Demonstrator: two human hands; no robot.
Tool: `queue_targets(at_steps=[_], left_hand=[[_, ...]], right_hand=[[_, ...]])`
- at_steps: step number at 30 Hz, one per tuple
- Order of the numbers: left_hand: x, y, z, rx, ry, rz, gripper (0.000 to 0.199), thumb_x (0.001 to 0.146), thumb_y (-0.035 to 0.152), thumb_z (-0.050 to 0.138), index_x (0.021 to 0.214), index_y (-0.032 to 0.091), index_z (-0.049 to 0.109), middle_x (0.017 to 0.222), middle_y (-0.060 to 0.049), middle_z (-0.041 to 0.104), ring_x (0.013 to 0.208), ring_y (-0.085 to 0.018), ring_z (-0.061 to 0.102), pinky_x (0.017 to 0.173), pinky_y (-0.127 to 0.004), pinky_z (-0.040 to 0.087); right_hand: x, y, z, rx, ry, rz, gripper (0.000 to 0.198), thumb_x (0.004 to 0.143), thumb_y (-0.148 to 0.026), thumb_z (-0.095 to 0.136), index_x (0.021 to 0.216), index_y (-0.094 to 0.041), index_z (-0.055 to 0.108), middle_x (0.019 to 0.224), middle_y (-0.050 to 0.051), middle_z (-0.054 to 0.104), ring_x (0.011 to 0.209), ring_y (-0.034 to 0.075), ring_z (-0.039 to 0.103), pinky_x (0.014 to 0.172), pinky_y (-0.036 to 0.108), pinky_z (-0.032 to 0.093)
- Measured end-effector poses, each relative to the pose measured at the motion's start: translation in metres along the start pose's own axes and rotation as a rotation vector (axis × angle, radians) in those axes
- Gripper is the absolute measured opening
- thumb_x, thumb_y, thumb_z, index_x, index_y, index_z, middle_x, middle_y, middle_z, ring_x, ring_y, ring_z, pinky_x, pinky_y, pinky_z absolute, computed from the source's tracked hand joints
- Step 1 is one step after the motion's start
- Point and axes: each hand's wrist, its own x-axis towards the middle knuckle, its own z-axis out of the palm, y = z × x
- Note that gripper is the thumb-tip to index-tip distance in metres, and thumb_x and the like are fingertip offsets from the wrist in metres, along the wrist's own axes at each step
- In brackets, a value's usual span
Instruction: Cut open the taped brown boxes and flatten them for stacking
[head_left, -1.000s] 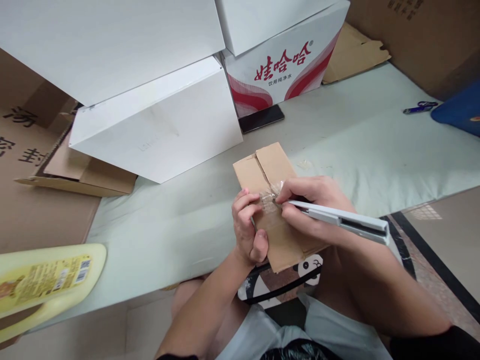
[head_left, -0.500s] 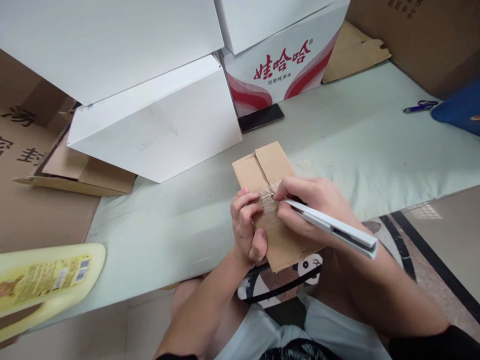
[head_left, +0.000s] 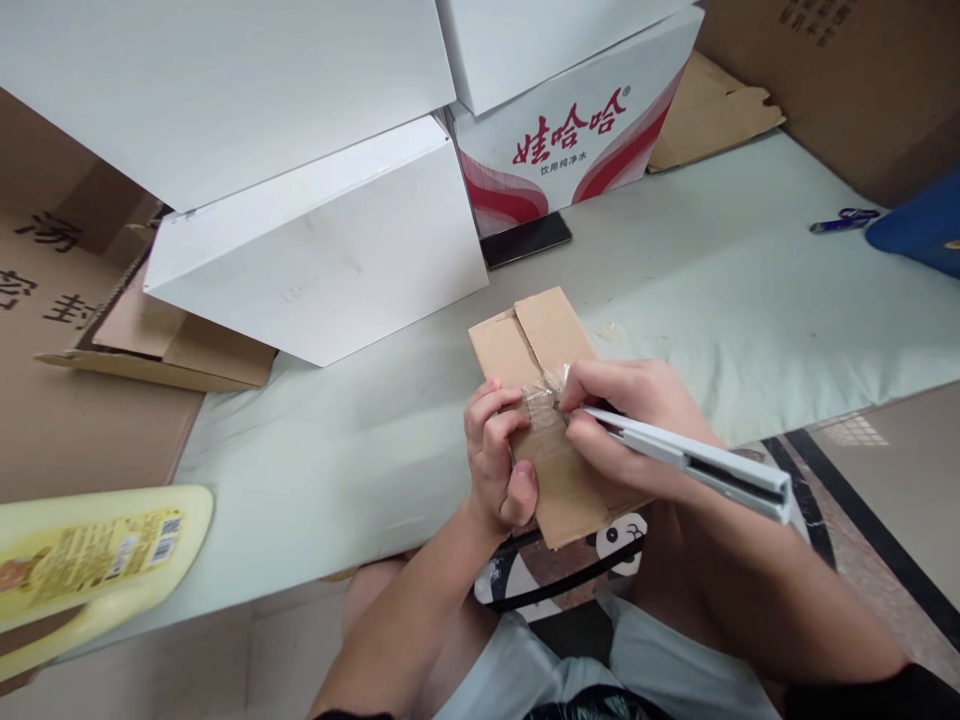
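A small brown cardboard box (head_left: 574, 500) lies at the table's near edge, its top flaps meeting at a seam. Clear tape (head_left: 538, 400) crosses the seam, crumpled near my right fingers. My left hand (head_left: 501, 455) is closed on the box's left side, thumb on the near part and fingers over the tape. In my right hand (head_left: 630, 415) is a white box cutter (head_left: 705, 465), pinched near its front, with its handle pointing back to the lower right. The cutter's tip is at the tape beside the seam; my fingers partly hide it.
White cartons (head_left: 322, 260) and a red-and-white water carton (head_left: 570, 150) stand behind, with a black phone (head_left: 529, 240) at their foot. A yellow bottle (head_left: 112, 560) lies at left. A purple-blue pen-like item (head_left: 840, 222) and a blue object (head_left: 922, 225) are at right.
My right hand has shifted slightly right and toward me, the cutter's handle swinging right. Tape beside the fingers now looks more lifted and crumpled. My left hand keeps its grip.
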Motion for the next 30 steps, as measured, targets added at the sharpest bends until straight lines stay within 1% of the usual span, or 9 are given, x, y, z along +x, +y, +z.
queue_targets(at_steps=[3,8,13,19,23,26,30], left_hand=[[0.0003,0.0002,-0.0003,-0.003,0.002,-0.002,0.029,0.102,0.042,0.036,0.116,0.024,0.053,0.127,-0.011,0.06,0.129,-0.029,0.055,0.116,-0.052,0.045],[0.0002,0.0001,0.0,-0.004,0.005,-0.004,0.029,0.101,0.042,0.036,0.116,0.024,0.054,0.126,-0.011,0.06,0.129,-0.03,0.054,0.116,-0.052,0.045],[0.0,-0.0004,0.0007,-0.005,0.011,-0.004,0.029,0.1,0.042,0.037,0.116,0.025,0.054,0.125,-0.01,0.061,0.127,-0.029,0.056,0.115,-0.052,0.046],[0.0003,0.0,0.0,-0.013,0.002,-0.01,0.03,0.101,0.043,0.036,0.116,0.024,0.054,0.126,-0.011,0.06,0.127,-0.029,0.056,0.116,-0.052,0.045],[-0.0006,-0.0006,0.0001,0.011,0.006,-0.009,0.03,0.101,0.044,0.036,0.115,0.025,0.054,0.125,-0.011,0.061,0.13,-0.03,0.055,0.115,-0.053,0.046],[-0.0015,-0.001,0.0003,0.018,0.01,-0.013,0.03,0.101,0.044,0.035,0.115,0.025,0.053,0.125,-0.011,0.061,0.13,-0.03,0.056,0.115,-0.053,0.046],[-0.0016,-0.0012,0.0002,0.033,0.004,-0.015,0.03,0.101,0.045,0.035,0.115,0.025,0.053,0.124,-0.011,0.062,0.127,-0.03,0.058,0.113,-0.054,0.047]], right_hand=[[0.0005,-0.0005,-0.0014,0.018,-0.036,-0.003,0.009,0.075,-0.023,0.051,0.067,-0.023,0.046,0.054,-0.005,0.045,0.05,0.01,0.037,0.056,0.027,0.031],[0.0013,-0.0011,-0.0018,0.028,-0.033,0.017,0.008,0.074,-0.023,0.051,0.068,-0.023,0.046,0.054,-0.005,0.045,0.049,0.011,0.037,0.055,0.027,0.031],[0.0022,-0.003,-0.0019,0.021,-0.036,0.026,0.009,0.073,-0.024,0.05,0.067,-0.023,0.043,0.052,-0.005,0.041,0.048,0.011,0.034,0.054,0.028,0.029],[0.0033,-0.0029,-0.0033,0.029,-0.087,0.034,0.009,0.072,-0.025,0.049,0.066,-0.023,0.042,0.052,-0.005,0.041,0.048,0.011,0.036,0.055,0.028,0.029],[0.002,-0.0009,-0.0026,0.048,-0.051,0.036,0.007,0.073,-0.025,0.049,0.068,-0.023,0.045,0.053,-0.005,0.042,0.048,0.011,0.035,0.055,0.027,0.03],[0.0015,-0.0001,-0.002,0.046,-0.012,0.056,0.005,0.074,-0.025,0.051,0.072,-0.024,0.046,0.055,-0.006,0.045,0.049,0.011,0.038,0.053,0.026,0.03],[0.0018,0.0004,-0.0016,0.034,-0.003,0.058,0.013,0.073,-0.026,0.054,0.072,-0.025,0.042,0.055,-0.006,0.044,0.048,0.011,0.035,0.052,0.027,0.027]])
